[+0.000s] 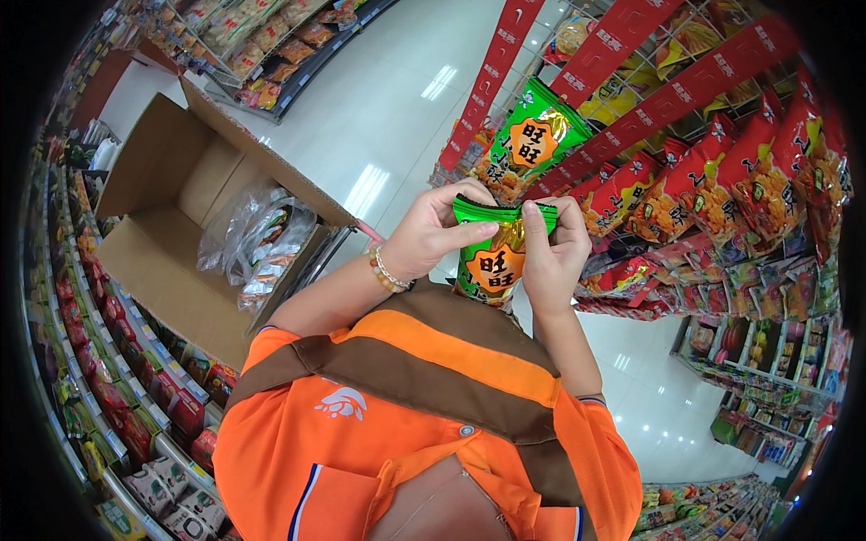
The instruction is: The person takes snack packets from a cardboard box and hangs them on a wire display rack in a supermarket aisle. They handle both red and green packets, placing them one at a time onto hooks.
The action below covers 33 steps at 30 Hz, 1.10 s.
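Between my two hands is a green snack bag [495, 270] with an orange badge and printed writing. My left hand [440, 226] pinches the left side of its top seal, thumb across the front. The seal's right side is gripped by my right hand [553, 243], thumb on the front face. Just beyond my hands, a matching green bag [534, 140] hangs on a red hanging strip [492, 81]. The lower end of the held bag is close to my brown apron [460, 338].
An open cardboard box [169, 270] holding clear plastic-wrapped packets [270, 243] stands at left. Red snack bags [710, 182] hang from strips on a wire rack [666, 47] at right. Stocked shelves [128, 351] curve along the left; another shelf unit [270, 47] stands beyond the tiled floor [385, 115].
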Each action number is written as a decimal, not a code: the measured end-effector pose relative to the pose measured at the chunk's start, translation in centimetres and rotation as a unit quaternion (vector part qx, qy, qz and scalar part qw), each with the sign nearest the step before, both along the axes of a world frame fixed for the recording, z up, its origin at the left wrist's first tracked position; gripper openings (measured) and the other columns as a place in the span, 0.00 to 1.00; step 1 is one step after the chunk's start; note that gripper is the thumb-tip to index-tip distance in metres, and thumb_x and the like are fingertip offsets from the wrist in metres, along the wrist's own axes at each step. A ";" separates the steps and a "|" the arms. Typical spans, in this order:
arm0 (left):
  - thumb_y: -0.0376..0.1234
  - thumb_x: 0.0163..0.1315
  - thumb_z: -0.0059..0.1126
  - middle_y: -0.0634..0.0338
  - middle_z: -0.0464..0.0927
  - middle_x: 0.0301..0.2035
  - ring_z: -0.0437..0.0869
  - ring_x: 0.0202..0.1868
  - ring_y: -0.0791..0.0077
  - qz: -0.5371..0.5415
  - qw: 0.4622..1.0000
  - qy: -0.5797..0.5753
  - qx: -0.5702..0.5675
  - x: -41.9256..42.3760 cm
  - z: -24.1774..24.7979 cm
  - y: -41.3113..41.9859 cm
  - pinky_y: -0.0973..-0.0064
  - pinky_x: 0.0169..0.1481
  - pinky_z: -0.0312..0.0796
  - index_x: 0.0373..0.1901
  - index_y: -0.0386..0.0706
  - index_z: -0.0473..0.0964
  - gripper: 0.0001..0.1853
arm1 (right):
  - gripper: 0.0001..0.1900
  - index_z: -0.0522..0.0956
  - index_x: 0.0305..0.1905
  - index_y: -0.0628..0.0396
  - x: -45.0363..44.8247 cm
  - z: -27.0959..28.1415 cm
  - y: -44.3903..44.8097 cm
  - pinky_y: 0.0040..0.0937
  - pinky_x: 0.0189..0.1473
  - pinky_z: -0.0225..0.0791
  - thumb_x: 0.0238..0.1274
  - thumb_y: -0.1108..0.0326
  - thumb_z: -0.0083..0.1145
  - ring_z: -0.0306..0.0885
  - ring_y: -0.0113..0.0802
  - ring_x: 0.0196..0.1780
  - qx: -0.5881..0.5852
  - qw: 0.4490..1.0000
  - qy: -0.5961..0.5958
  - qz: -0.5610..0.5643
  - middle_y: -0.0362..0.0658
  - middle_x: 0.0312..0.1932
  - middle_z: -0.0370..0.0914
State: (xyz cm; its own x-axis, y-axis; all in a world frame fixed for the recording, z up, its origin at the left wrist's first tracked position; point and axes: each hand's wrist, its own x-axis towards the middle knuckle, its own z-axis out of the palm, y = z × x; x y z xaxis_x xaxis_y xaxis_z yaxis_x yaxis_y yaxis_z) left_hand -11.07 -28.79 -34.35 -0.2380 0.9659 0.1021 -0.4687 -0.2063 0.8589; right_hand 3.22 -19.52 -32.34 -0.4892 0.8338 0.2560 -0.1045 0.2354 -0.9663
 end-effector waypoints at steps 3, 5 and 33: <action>0.23 0.63 0.60 0.61 0.72 0.41 0.74 0.43 0.80 -0.011 1.000 -0.019 0.007 0.2 -0.3 0.6 0.79 0.50 0.66 0.40 0.34 0.75 0.06 | 0.08 0.70 0.34 0.59 0.3 0.5 -0.1 0.20 0.36 0.61 0.68 0.74 0.59 0.64 0.17 0.34 -0.019 1.000 -0.006 -0.001 0.34 0.29 0.70; 0.24 0.64 0.59 0.61 0.72 0.41 0.73 0.43 0.79 -0.017 0.999 -0.022 0.018 0.4 -0.6 1.0 0.79 0.50 0.66 0.40 0.34 0.75 0.06 | 0.08 0.70 0.33 0.58 0.4 0.6 0.1 0.20 0.36 0.60 0.68 0.74 0.58 0.64 0.17 0.34 -0.034 0.999 -0.016 -0.007 0.33 0.28 0.70; 0.27 0.59 0.63 0.65 0.73 0.37 0.72 0.40 0.81 0.029 0.999 0.011 0.042 0.6 3.4 8.8 0.80 0.49 0.65 0.29 0.39 0.73 0.06 | 0.10 0.69 0.30 0.61 -0.9 3.4 5.4 0.29 0.28 0.63 0.62 0.75 0.62 0.66 0.26 0.25 0.183 0.975 -0.029 -0.123 0.43 0.21 0.71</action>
State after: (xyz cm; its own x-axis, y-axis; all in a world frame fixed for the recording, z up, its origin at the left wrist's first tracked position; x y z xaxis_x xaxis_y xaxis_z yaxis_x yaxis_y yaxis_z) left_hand -10.49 -19.97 -30.92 -0.2908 0.9381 0.1881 -0.4353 -0.3047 0.8472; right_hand 2.28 -14.11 -28.92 -0.3085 0.7852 0.5369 0.0501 0.5771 -0.8152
